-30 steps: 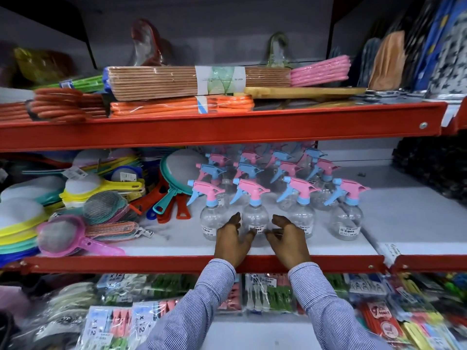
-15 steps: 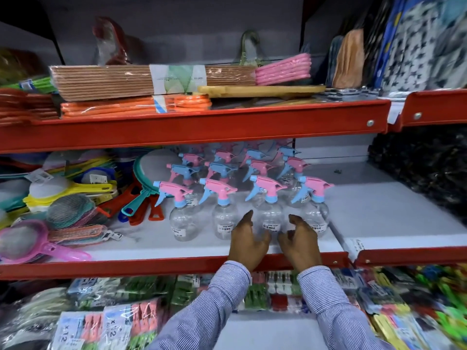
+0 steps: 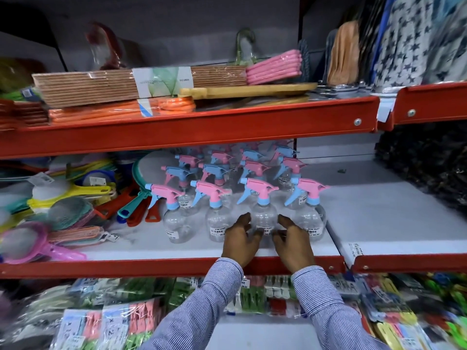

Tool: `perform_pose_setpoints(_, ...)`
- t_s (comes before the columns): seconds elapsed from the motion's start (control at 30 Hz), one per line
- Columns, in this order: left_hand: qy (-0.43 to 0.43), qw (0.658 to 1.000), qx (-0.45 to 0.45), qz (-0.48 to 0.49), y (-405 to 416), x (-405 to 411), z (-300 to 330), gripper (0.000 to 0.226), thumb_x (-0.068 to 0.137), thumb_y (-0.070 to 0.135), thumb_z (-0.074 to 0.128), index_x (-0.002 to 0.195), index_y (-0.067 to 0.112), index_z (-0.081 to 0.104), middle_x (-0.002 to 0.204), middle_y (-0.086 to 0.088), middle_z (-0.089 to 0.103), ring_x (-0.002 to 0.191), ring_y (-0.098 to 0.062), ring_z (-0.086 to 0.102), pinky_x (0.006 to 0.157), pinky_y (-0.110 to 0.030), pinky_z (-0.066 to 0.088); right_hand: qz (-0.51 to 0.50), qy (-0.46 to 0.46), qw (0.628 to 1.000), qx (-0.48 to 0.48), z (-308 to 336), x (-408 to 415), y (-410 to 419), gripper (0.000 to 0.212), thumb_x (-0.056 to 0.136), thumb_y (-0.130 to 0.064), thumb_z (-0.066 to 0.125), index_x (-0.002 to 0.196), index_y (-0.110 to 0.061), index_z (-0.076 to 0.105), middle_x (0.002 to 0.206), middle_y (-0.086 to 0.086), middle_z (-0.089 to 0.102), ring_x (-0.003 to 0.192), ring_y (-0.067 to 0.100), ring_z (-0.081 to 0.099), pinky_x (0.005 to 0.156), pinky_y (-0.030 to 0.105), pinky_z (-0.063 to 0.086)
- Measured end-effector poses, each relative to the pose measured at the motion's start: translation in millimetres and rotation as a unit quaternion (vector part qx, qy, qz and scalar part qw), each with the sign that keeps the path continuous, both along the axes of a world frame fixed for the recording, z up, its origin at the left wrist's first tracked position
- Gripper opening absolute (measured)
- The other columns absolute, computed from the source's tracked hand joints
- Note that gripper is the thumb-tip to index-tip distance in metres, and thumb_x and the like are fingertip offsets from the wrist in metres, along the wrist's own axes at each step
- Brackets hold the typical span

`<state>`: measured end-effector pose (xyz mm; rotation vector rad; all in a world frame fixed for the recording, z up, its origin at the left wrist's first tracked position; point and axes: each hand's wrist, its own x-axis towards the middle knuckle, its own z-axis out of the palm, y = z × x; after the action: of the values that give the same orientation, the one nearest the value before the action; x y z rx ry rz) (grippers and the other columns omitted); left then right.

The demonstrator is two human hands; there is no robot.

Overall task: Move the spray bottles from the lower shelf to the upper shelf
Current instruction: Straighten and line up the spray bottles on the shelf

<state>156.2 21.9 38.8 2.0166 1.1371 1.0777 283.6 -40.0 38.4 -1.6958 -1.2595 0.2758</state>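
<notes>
Left hand (image 3: 240,239) and right hand (image 3: 293,242) flank one front-row spray bottle (image 3: 262,213) on the lower shelf (image 3: 177,267), fingers spread, nothing grasped. Risk: tightly packed neighbouring bottles (image 3: 217,218) topple when it lifts; the crowded upper shelf (image 3: 192,128) offers little room

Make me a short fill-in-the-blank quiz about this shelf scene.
1. The front row holds ____ spray bottles.
2. Both hands, left hand and right hand, flank the ____ bottle from the left.
3. The front-row trigger heads are ____.
4. The shelf edges are ____.

Answers: four; third; pink; red
</notes>
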Motion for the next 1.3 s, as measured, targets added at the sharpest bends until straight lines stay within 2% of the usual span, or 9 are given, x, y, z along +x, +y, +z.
perform_pose_setpoints(0.3,0.004,0.999,0.032,0.006,-1.5,-0.2,-1.2,0.028,0.080,0.035,0.065,0.105,0.023,0.060,0.095,0.005,0.073,0.089,-0.013,0.068,0.080,-0.032,0.056,-0.008,0.001,1.000,0.018,4.5,-2.7,-8.0,0.036,0.086,-0.007,0.060,0.122,-0.010,0.060,0.101,0.009,0.074,0.088,0.023,0.070,0.088,0.038,0.056)
perform_pose_setpoints(0.4,-0.034,0.997,0.052,0.035,-9.2,-2.7,-3.2,0.037,0.079,0.034,0.068,0.112,0.019,0.061,0.101,-0.002,0.072,0.088,-0.014,0.067,0.080,-0.029,0.055,-0.046,0.012,0.998,0.045,5.5,1.0,-20.5,0.029,0.084,-0.005,0.063,0.113,-0.010,0.067,0.103,0.004,0.074,0.082,0.017,0.070,0.082,0.021,0.053)
perform_pose_setpoints(0.5,-0.069,0.987,0.125,0.074,-24.8,-0.5,-2.3,0.028,0.079,0.019,0.072,0.106,0.018,0.062,0.097,0.001,0.066,0.081,-0.010,0.061,0.075,-0.022,0.051,-0.135,0.017,0.986,0.098,10.8,13.0,-44.3,0.015,0.078,-0.002,0.065,0.085,-0.014,0.073,0.080,0.002,0.075,0.061,0.006,0.064,0.062,-0.003,0.040)
perform_pose_setpoints(0.57,-0.079,0.980,0.159,0.086,-34.6,7.5,1.0,0.023,0.077,0.012,0.072,0.098,0.019,0.063,0.091,0.003,0.059,0.077,-0.006,0.055,0.073,-0.013,0.044,-0.189,0.015,0.974,0.124,13.8,28.6,-55.9,0.014,0.075,-0.002,0.067,0.077,-0.015,0.068,0.072,0.003,0.071,0.057,0.006,0.060,0.058,-0.001,0.038)
perform_pose_setpoints(0.63,-0.086,0.979,0.173,0.067,-42.4,21.1,4.5,0.020,0.077,0.008,0.071,0.093,0.017,0.064,0.088,0.003,0.057,0.075,-0.004,0.053,0.072,-0.008,0.041,-0.213,0.004,0.969,0.124,12.7,47.5,-58.1,0.016,0.073,-0.001,0.068,0.084,-0.013,0.065,0.082,0.008,0.068,0.058,0.016,0.059,0.059,0.010,0.037)
perform_pose_setpoints(0.8,-0.042,0.988,0.141,-0.044,-52.4,60.6,7.8,0.032,0.081,0.015,0.067,0.112,0.014,0.063,0.102,-0.001,0.064,0.082,-0.005,0.058,0.078,-0.016,0.046,-0.147,0.010,0.989,0.032,12.7,76.5,-50.0,0.045,0.080,-0.007,0.065,0.124,-0.008,0.055,0.122,0.015,0.064,0.095,0.031,0.068,0.089,0.039,0.055)
perform_pose_setpoints(0.9,-0.007,0.995,0.065,-0.069,-47.0,82.2,2.8,0.053,0.083,0.023,0.066,0.132,0.010,0.050,0.123,-0.008,0.063,0.103,-0.019,0.063,0.091,-0.031,0.052,-0.090,-0.004,0.996,0.000,14.4,85.2,-49.2,0.035,0.085,-0.007,0.061,0.120,-0.011,0.059,0.110,0.014,0.071,0.096,0.032,0.069,0.084,0.029,0.051)
perform_pose_setpoints(0.97,0.005,0.996,0.051,-0.071,-43.7,88.3,0.6,0.055,0.083,0.024,0.066,0.133,0.012,0.047,0.121,-0.009,0.066,0.106,-0.022,0.064,0.090,-0.036,0.054,-0.070,-0.010,0.997,-0.009,15.7,86.6,-49.5,0.032,0.085,-0.007,0.060,0.116,-0.016,0.062,0.103,0.010,0.074,0.090,0.027,0.070,0.076,0.021,0.047)
perform_pose_setpoints(1.3,-0.014,0.998,0.039,-0.051,-37.6,93.7,-5.9,0.047,0.087,0.024,0.064,0.132,0.021,0.050,0.118,-0.003,0.068,0.107,-0.014,0.064,0.092,-0.033,0.054,-0.039,0.021,0.999,0.008,5.9,95.8,-42.9,0.039,0.086,-0.007,0.061,0.122,-0.022,0.061,0.106,0.004,0.074,0.087,0.015,0.070,0.082,0.018,0.048)
